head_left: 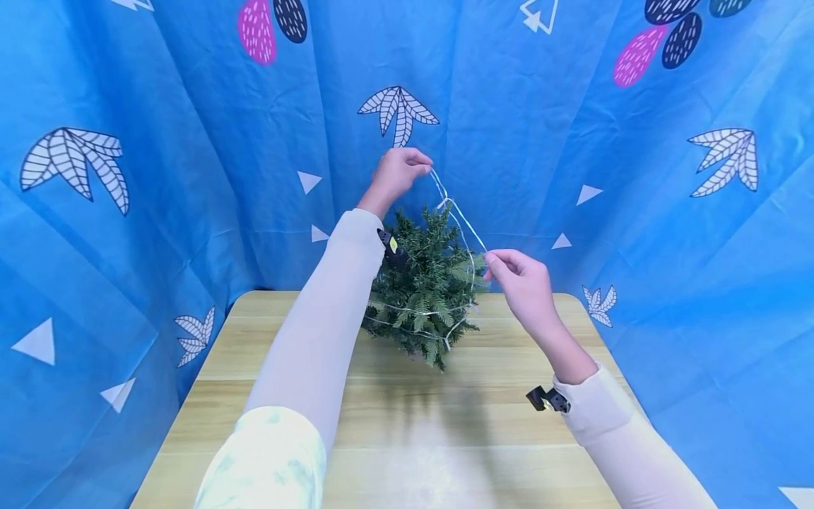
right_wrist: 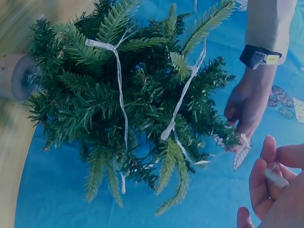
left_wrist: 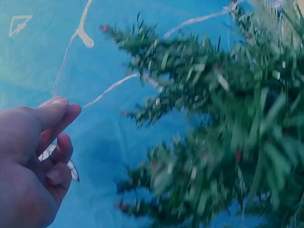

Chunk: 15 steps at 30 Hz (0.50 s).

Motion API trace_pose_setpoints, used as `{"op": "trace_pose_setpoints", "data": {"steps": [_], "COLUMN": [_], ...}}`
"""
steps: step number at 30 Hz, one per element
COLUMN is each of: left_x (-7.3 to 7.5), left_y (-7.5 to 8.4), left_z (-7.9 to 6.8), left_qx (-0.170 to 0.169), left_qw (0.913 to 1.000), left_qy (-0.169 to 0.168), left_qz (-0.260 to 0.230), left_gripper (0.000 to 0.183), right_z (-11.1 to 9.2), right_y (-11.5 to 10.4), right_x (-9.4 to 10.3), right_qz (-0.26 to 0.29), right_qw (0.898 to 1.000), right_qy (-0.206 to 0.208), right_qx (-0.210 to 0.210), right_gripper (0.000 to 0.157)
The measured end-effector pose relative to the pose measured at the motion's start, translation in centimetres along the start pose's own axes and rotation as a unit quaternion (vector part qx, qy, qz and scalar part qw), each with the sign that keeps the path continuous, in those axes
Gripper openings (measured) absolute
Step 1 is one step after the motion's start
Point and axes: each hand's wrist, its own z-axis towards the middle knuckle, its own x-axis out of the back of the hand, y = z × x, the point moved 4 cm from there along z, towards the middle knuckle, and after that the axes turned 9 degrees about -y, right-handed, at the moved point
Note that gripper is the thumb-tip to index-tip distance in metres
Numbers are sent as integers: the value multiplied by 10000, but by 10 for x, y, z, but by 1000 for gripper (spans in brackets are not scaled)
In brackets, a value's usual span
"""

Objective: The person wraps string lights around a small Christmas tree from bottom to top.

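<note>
A small artificial Christmas tree (head_left: 426, 272) stands on the table, with a thin string of lights (head_left: 468, 225) looped round its branches. Above the treetop my left hand (head_left: 396, 173) pinches the wire between thumb and forefinger; the left wrist view shows this hand (left_wrist: 28, 152) beside the green tips. To the right of the tree, slightly lower, my right hand (head_left: 524, 286) pinches another stretch of the same string. A length of wire with a bulb spans between both hands. In the right wrist view, a pale bulb (right_wrist: 275, 178) lies at the right hand's fingers.
A light wooden table (head_left: 381, 417) lies under the tree. Blue patterned curtain (head_left: 509, 141) surrounds the table at the back and sides. The tree has a round wooden base (right_wrist: 12, 76). Small black cameras (head_left: 548, 400) are strapped at both wrists.
</note>
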Motion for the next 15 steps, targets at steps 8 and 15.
{"op": "trace_pose_setpoints", "data": {"steps": [8,15], "left_x": [14,28], "left_y": [-15,-24], "left_z": [-4,-9], "left_qx": [431,463], "left_qw": [9989,9989], "left_qy": [116,81], "left_qz": [139,37], "left_gripper": [28,28], "right_z": [-1,-2], "right_y": [-8,-15], "right_x": [-9,-15], "right_qz": [58,131], "right_qw": [9998,9995], "right_qy": [-197,-291], "right_qx": [-23,-72], "right_gripper": [34,32]}}
